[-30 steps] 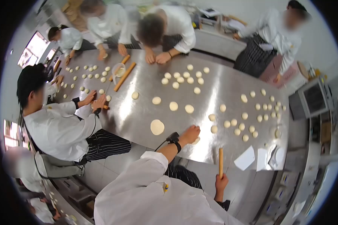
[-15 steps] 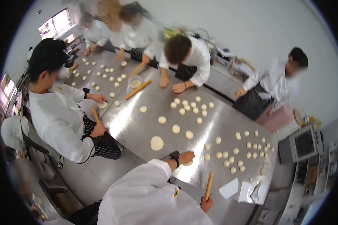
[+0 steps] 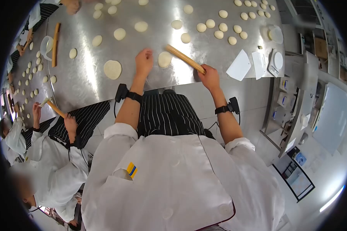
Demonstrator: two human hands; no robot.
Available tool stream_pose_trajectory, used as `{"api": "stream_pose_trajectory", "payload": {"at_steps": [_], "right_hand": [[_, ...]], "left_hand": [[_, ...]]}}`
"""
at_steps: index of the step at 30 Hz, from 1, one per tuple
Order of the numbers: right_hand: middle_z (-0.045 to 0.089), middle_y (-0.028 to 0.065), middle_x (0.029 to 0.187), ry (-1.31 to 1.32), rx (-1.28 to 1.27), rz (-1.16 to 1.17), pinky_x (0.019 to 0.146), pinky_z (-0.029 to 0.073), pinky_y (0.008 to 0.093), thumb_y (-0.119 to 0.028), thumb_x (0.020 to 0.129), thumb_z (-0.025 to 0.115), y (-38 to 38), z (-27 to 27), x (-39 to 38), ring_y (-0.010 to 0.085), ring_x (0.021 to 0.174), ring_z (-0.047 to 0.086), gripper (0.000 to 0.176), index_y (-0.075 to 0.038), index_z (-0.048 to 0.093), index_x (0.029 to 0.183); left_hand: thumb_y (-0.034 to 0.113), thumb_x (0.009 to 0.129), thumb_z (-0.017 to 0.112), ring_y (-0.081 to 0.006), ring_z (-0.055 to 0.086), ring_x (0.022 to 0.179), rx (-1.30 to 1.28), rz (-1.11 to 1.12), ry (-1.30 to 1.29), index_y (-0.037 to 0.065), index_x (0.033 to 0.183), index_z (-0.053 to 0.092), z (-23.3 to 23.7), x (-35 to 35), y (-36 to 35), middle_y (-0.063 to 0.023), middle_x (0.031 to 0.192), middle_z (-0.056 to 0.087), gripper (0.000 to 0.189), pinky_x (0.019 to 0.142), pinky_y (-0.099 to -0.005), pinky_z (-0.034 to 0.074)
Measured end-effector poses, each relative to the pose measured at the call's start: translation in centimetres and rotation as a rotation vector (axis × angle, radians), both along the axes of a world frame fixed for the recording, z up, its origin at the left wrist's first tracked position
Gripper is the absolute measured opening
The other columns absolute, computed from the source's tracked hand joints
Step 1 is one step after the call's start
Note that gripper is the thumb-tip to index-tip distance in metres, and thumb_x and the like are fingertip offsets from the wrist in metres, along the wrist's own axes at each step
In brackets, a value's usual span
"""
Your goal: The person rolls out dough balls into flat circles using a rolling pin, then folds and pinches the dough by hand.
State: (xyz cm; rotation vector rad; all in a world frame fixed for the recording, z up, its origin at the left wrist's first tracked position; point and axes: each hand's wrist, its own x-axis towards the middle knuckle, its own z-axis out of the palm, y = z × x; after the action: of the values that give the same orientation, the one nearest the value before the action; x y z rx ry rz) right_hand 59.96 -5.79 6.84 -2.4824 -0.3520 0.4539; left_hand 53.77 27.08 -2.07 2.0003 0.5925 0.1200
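- I am seeing the right hand (image 3: 210, 77) with its grip holding the near end of a rolling pin (image 3: 186, 59).
- The dough round (image 3: 164, 60) is lying on the worktop (image 3: 81, 89) between both hands; I cannot tell whether the pin is touching it.
- The left hand (image 3: 144, 61) is curling beside it, hiding its palm; I cannot tell whether that grip is holding anything.
- The upper edge is cutting off dough balls (image 3: 143, 2) and a co-worker's hand (image 3: 71, 6).
- A left tub (image 3: 47, 46) and a right tub (image 3: 275, 34) are sitting there, contents unclear.
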Motion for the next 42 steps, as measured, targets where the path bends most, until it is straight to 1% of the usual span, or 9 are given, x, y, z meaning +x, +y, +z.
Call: {"api": "stream_pose_trajectory", "payload": {"at_steps": [5, 7, 11, 14, 23, 26, 28, 34, 42], "right_hand": [[0.075, 0.0124, 0.093, -0.081, 0.008, 0.141, 0.076, 0.058, 0.0467, -0.020, 0.092, 0.076, 3.7, -1.6, -0.1, 0.0366, 0.086, 0.073, 0.020, -0.012, 0.076, 0.109], [0.075, 0.0110, 0.093, -0.095, 0.023, 0.182, 0.075, 0.058, 0.0462, -0.020, 0.091, 0.077, 4.8, -1.5, -0.1, 0.0355, 0.084, 0.073, 0.020, -0.012, 0.076, 0.109], [0.074, 0.0038, 0.100, -0.235, 0.001, 0.255, 0.080, 0.056, 0.0440, -0.023, 0.088, 0.081, 6.7, -3.1, 0.1, 0.0283, 0.091, 0.072, 0.024, -0.015, 0.077, 0.110], [0.070, -0.0007, 0.115, -0.392, -0.061, 0.267, 0.088, 0.050, 0.0428, -0.025, 0.085, 0.084, 8.0, -3.9, -0.3, 0.0220, 0.104, 0.067, 0.037, -0.018, 0.076, 0.121], [0.051, 0.0128, 0.145, -0.540, -0.205, 0.184, 0.111, 0.030, 0.0528, -0.035, 0.098, 0.068, 8.1, -5.1, -2.0, 0.0304, 0.137, 0.045, 0.059, -0.018, 0.053, 0.152], [0.050, 0.0133, 0.142, -0.520, -0.187, 0.193, 0.111, 0.028, 0.0527, -0.035, 0.097, 0.070, 7.9, -5.4, -1.2, 0.0312, 0.135, 0.044, 0.056, -0.014, 0.055, 0.147], [0.051, 0.0130, 0.141, -0.496, -0.193, 0.201, 0.110, 0.029, 0.0524, -0.035, 0.097, 0.070, 7.8, -5.3, -0.7, 0.0312, 0.134, 0.045, 0.055, -0.013, 0.056, 0.145], [0.054, 0.0121, 0.131, -0.531, -0.163, 0.186, 0.106, 0.034, 0.0505, -0.036, 0.098, 0.068, 7.9, -5.6, 0.3, 0.0305, 0.123, 0.050, 0.047, -0.011, 0.059, 0.137], [0.063, 0.0075, 0.108, -0.568, -0.204, 0.195, 0.090, 0.040, 0.0439, -0.039, 0.096, 0.070, 8.2, -5.6, 3.1, 0.0282, 0.102, 0.057, 0.034, -0.010, 0.065, 0.114]], "left_hand": [[-0.003, 0.087, 0.065, -0.0264, 0.072, 0.103, 0.056, 0.152, 0.002, 0.002, 0.127, 0.068, 2.4, -2.5, -0.1, -0.0147, 0.120, 0.072, 0.040, 0.087, -0.0363, 0.059], [-0.002, 0.088, 0.065, -0.0350, 0.064, 0.120, 0.419, -0.131, -0.243, 0.004, 0.135, 0.064, 4.4, -2.2, 0.2, -0.0171, 0.132, 0.067, 0.047, 0.101, -0.0411, 0.054], [0.004, 0.090, 0.069, -0.0388, 0.051, 0.135, 0.197, -0.350, -0.085, 0.006, 0.139, 0.062, 4.2, -2.2, 1.0, -0.0167, 0.144, 0.059, 0.050, 0.116, -0.0496, 0.041], [0.015, 0.096, 0.067, -0.0386, 0.048, 0.139, 0.447, -0.554, -0.057, 0.006, 0.144, 0.058, 4.5, -2.2, 1.1, -0.0152, 0.148, 0.056, 0.050, 0.120, -0.0562, 0.032], [0.024, 0.104, 0.056, -0.0371, 0.047, 0.135, 0.693, -0.410, -0.156, 0.004, 0.149, 0.053, 3.2, -0.8, -0.9, -0.0148, 0.147, 0.054, 0.049, 0.118, -0.0579, 0.029], [0.025, 0.103, 0.057, -0.0360, 0.050, 0.126, 0.675, -0.351, -0.056, 0.006, 0.146, 0.055, 3.1, 0.4, -1.2, -0.0146, 0.139, 0.056, 0.047, 0.111, -0.0560, 0.032], [0.029, 0.098, 0.064, -0.0337, 0.051, 0.114, 0.840, -0.281, -0.169, 0.006, 0.126, 0.063, 2.5, 1.8, -1.1, -0.0136, 0.120, 0.058, 0.037, 0.098, -0.0519, 0.036], [0.029, 0.094, 0.065, -0.0328, 0.051, 0.102, 0.907, -0.267, -0.143, 0.008, 0.099, 0.061, 1.7, 4.1, -0.5, -0.0114, 0.102, 0.056, 0.022, 0.092, -0.0508, 0.037], [0.033, 0.094, 0.067, -0.0331, 0.054, 0.098, 0.910, -0.286, -0.070, 0.007, 0.094, 0.064, 1.7, 6.4, -0.2, -0.0113, 0.098, 0.059, 0.026, 0.091, -0.0516, 0.038]]}}
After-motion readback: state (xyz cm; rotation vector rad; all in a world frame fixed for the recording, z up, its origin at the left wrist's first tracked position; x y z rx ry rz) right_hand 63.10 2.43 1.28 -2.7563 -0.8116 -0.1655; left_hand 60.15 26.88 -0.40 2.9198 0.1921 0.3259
